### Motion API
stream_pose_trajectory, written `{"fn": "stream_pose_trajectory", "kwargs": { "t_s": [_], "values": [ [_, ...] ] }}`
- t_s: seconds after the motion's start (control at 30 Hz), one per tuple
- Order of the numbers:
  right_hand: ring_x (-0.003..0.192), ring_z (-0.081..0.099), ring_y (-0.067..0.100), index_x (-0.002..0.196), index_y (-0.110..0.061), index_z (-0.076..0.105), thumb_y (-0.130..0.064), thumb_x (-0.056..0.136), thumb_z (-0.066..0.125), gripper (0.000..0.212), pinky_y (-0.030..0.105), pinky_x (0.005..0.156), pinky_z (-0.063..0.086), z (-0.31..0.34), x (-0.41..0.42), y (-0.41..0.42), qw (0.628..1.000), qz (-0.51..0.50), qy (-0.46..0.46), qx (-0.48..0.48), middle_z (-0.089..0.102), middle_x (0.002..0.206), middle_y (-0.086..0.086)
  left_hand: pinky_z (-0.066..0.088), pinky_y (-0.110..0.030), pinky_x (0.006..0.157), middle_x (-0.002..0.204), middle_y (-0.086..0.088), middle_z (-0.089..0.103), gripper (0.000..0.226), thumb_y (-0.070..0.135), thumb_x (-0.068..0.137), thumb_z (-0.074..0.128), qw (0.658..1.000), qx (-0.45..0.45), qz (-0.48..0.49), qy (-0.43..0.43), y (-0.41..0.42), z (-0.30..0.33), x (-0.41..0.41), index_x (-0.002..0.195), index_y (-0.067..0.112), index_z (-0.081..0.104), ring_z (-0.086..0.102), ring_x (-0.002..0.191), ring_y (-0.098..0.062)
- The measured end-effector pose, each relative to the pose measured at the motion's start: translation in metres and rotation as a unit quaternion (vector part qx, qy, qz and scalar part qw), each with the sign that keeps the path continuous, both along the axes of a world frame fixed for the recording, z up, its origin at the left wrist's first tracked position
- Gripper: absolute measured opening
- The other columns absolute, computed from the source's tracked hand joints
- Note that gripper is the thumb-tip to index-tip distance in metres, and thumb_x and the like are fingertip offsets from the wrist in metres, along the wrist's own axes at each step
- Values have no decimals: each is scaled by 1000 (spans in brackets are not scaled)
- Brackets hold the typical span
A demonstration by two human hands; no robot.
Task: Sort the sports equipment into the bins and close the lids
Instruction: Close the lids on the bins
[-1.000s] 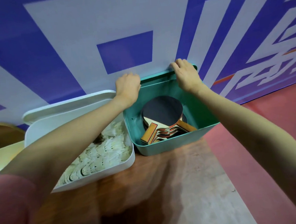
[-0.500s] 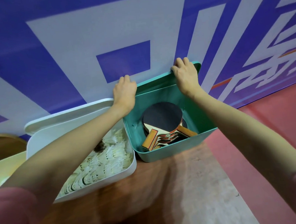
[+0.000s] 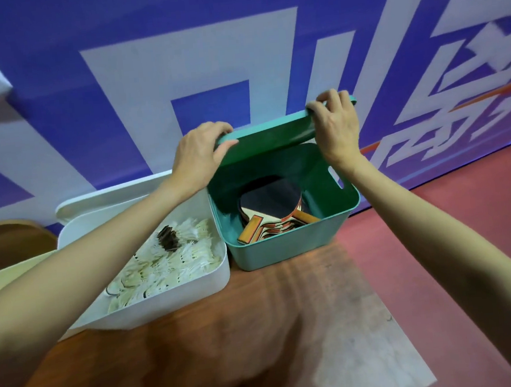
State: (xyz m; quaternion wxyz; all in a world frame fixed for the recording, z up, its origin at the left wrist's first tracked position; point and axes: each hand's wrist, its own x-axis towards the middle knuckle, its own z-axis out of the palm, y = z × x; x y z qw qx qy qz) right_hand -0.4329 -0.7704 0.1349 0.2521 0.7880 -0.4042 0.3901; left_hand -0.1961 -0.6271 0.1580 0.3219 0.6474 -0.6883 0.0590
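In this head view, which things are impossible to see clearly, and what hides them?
- Fingertips of left hand and right hand: hidden behind the green lid.
- Paddle count: stacked in the green bin, lower ones covered.
- White bin contents: partly covered by the left forearm.
- Yellow object: cut by the left edge.

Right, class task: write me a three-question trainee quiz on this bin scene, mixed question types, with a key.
1. True or false: the green lid lies flat on the green bin.
2. What fills the white bin? A) paddles B) shuttlecocks C) balls
3. Fill in: the left hand and right hand both grip the green ____.

Key: 1 false, it is raised, held above the paddles; 2 B; 3 lid.
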Motion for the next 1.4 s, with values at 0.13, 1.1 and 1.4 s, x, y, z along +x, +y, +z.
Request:
{"fn": "stream_pose_trajectory", "kwargs": {
  "t_s": [0.13, 1.1, 1.4],
  "values": [
    [74, 51, 28, 87, -6, 66, 5, 81, 60, 14, 32, 62, 37, -18, -20, 33, 999, 27, -39, 2, 60, 88, 13, 50, -35, 76, 99, -8, 73, 29, 31, 90, 64, 999, 33, -38, 18, 27, -13, -12, 110, 10, 66, 67, 85, -27],
    [104, 60, 29, 110, -4, 63, -14, 89, 60, 23, 33, 85, 38, -125, -86, 109, 968, 98, 67, 219, 65, 114, 10, 59, -37, 78, 105, -10, 73, 30, 26, 89, 57, 984, -1, -99, -148, 93, -126, -43, 101, 4, 74, 70, 98, -25],
    [93, 58, 29, 113, -2, 63, -5, 87, 66, 27, 33, 76, 38, -132, -95, 101, 973, 139, 110, 145, 65, 106, 11, 60, -37, 70, 102, -11, 73, 28, 17, 73, 80, 978, -15, -118, -173, 94, -133, -40, 96, 2, 74, 71, 93, -27]
  ]
}}
